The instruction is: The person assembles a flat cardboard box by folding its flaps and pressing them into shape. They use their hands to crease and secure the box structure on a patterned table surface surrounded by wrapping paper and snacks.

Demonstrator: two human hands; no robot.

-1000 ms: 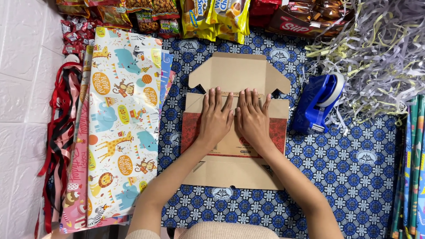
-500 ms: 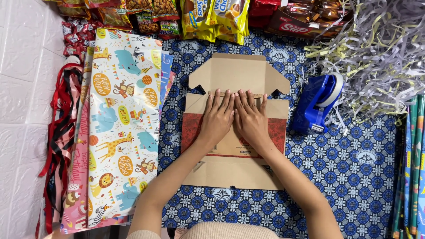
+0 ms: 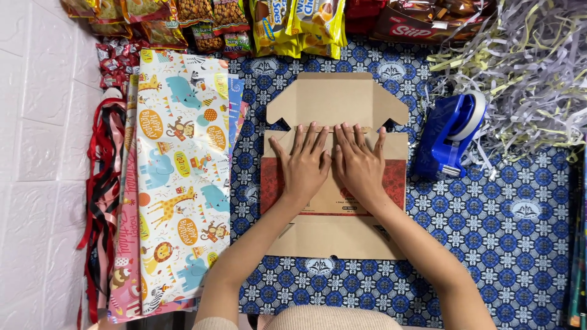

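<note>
1. Nearest the viewer, two bare forearms reach up from the bottom edge over a blue patterned cloth (image 3: pixel 507 244).
2. At the centre lies a flattened cardboard box (image 3: pixel 333 235), plain brown with a red printed band across its middle. Its top flap, at 12 o'clock, is folded open and has notched corners.
3. The left hand (image 3: pixel 302 168) presses flat on the box, fingers spread and pointing to 12 o'clock; it grips nothing.
4. The right hand (image 3: pixel 361 165) lies just beside it in the same way, palm down, fingers open, holding nothing. Both sets of fingertips rest along the fold between flap and body.
5. At 9 o'clock of the box lies gift wrap (image 3: pixel 180 177) printed with cartoon animals, with red ribbons (image 3: pixel 101 195) beyond it.
6. At 3 o'clock sits a blue tape dispenser (image 3: pixel 449 137).
7. At 1 to 2 o'clock is a heap of shredded paper (image 3: pixel 526 67).
8. Farthest off, at 12 o'clock, snack packets (image 3: pixel 293 24) line the edge.
</note>
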